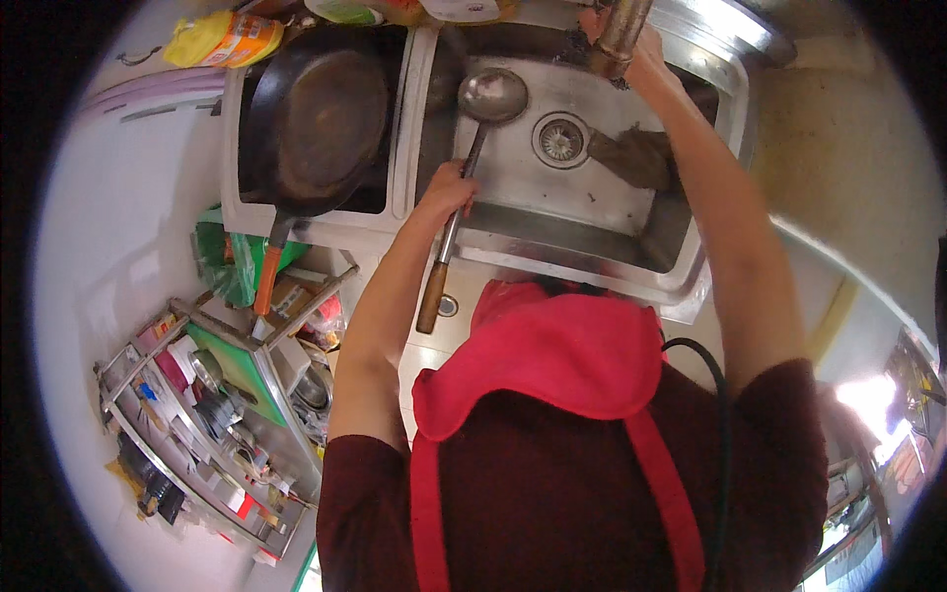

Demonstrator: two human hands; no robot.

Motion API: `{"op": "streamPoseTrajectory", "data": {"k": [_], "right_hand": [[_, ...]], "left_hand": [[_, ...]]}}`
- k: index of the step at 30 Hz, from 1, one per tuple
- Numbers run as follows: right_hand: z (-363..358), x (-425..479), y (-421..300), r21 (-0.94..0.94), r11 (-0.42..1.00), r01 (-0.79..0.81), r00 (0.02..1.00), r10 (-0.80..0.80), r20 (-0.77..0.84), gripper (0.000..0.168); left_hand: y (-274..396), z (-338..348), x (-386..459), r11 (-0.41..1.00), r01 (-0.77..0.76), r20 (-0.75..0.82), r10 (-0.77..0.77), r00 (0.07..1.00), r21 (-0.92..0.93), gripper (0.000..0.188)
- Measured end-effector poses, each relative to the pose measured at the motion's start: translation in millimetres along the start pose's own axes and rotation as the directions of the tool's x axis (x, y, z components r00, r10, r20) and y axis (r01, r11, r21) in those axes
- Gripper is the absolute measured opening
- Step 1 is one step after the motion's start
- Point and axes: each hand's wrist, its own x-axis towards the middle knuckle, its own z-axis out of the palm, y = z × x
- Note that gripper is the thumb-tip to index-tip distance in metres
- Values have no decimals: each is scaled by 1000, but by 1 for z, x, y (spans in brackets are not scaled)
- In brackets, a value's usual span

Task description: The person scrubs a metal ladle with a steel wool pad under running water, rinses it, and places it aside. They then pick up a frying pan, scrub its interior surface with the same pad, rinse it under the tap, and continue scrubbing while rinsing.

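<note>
My left hand (pixel 449 191) grips the metal shaft of a long ladle (pixel 494 96) with a wooden handle end. The ladle's bowl is over the left part of a stainless steel sink basin (pixel 503 192). At the top right, my right hand (pixel 642 55) is partly hidden behind a worn metal faucet (pixel 624 37); whether its fingers hold anything cannot be told. A brown wet-looking cloth (pixel 638 157) lies in the basin, beside the drain strainer (pixel 561 140).
A dark wok (pixel 333 122) with an orange handle rests over the left basin. Behind it lies a yellow bottle (pixel 222 41) with an orange label. A metal shelf rack (pixel 259 362) with a green board and kitchenware stands at the lower left. A wall borders the sink's right side.
</note>
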Motion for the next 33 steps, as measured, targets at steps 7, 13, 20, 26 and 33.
{"op": "streamPoseTrajectory", "data": {"k": [7,13,20,26,33], "right_hand": [[1,-24,52,-609,766,208,964,-266,-6,59],[-24,-69,149,-401,916,-21,1000,25,4,53],[-29,-142,184,-11,944,-330,944,330,-7,42],[-31,-159,171,168,893,-417,902,430,-48,37],[5,-157,140,149,957,-250,965,258,-40,32]], "left_hand": [[-21,-10,18,695,-149,-157,356,921,703,34],[6,6,8,533,-138,-138,445,885,835,37],[25,-18,-65,455,-378,-231,830,507,806,26],[-29,-199,-105,654,-42,-609,725,323,755,15],[-116,-306,-133,878,239,-493,-4,870,415,30]]}}
